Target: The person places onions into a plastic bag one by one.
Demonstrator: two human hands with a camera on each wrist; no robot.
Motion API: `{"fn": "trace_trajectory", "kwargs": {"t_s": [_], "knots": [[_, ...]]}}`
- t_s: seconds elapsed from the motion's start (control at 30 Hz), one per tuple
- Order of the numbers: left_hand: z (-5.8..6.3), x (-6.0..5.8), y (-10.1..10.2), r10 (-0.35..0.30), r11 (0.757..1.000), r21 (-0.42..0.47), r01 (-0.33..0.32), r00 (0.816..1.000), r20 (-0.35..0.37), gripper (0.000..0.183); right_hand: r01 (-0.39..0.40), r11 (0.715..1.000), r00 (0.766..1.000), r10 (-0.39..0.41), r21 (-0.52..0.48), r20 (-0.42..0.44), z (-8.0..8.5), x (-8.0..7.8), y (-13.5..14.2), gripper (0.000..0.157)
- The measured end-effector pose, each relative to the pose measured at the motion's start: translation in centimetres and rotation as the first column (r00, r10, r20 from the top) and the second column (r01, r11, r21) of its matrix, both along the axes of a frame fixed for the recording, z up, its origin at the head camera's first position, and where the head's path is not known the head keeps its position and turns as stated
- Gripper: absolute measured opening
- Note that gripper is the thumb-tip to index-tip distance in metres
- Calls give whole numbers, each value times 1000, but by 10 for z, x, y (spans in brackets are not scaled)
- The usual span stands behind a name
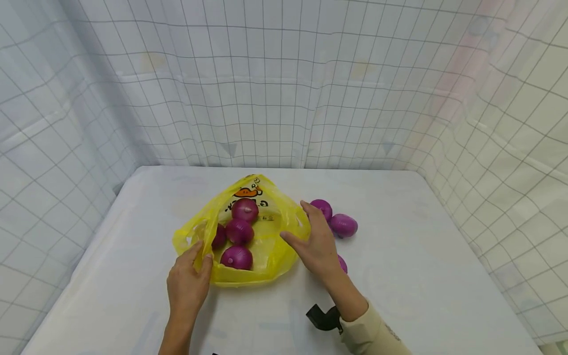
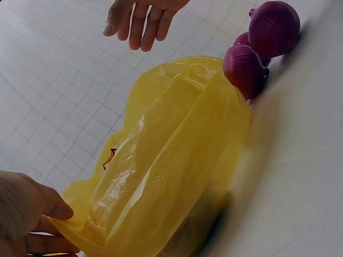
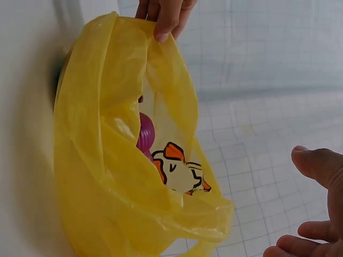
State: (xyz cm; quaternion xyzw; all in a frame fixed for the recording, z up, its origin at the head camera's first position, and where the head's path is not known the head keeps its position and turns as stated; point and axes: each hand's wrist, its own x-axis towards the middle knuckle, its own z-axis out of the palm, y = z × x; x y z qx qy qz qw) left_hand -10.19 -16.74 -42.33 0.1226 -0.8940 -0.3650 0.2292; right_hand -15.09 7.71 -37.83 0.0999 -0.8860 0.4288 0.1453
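Observation:
A yellow plastic bag (image 1: 268,246) with a printed duck lies on the white table, its mouth facing me. Inside it are several purple onions (image 1: 239,231). My left hand (image 1: 188,281) pinches the left edge of the bag's mouth between thumb and fingers, as the right wrist view also shows. Above the bag's right edge is my right hand (image 1: 317,244), fingers spread and holding nothing. Beyond it, outside the bag, two more onions (image 1: 343,225) sit against each other. A further onion (image 1: 342,264) is partly hidden behind the right wrist.
The white table (image 1: 399,276) is bordered at the back and sides by hanging white cloth (image 1: 275,98) with a grid pattern. A black strap-like piece (image 1: 324,318) sticks out beside the right sleeve (image 1: 370,330).

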Motion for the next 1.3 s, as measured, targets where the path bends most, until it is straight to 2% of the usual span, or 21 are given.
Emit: {"fn": "trace_trajectory", "kwargs": {"t_s": [0.37, 0.6, 0.83, 1.07, 1.3], "knots": [[0, 3, -2, 0, 1000, -17, 0, 999, -36, 38, 94, 995, 990, -95, 13, 101, -13, -3, 38, 77], [1, 2, -2, 2, 1000, 1, -2, 1000, -16, 39, 167, 985, 964, -171, 36, 204, -27, -1, 55, 79], [1, 3, -3, 2, 1000, 7, -2, 1000, -10, 39, 174, 984, 968, -178, 40, 176, -37, 5, 68, 76], [0, 3, -4, 1, 1000, 11, 0, 1000, -7, 40, 184, 981, 946, -194, 61, 258, -46, 15, 73, 81], [0, 3, -4, -1, 1000, 10, 1, 1000, 5, 41, 186, 980, 941, -200, 76, 273, -60, 25, 76, 81]]}}
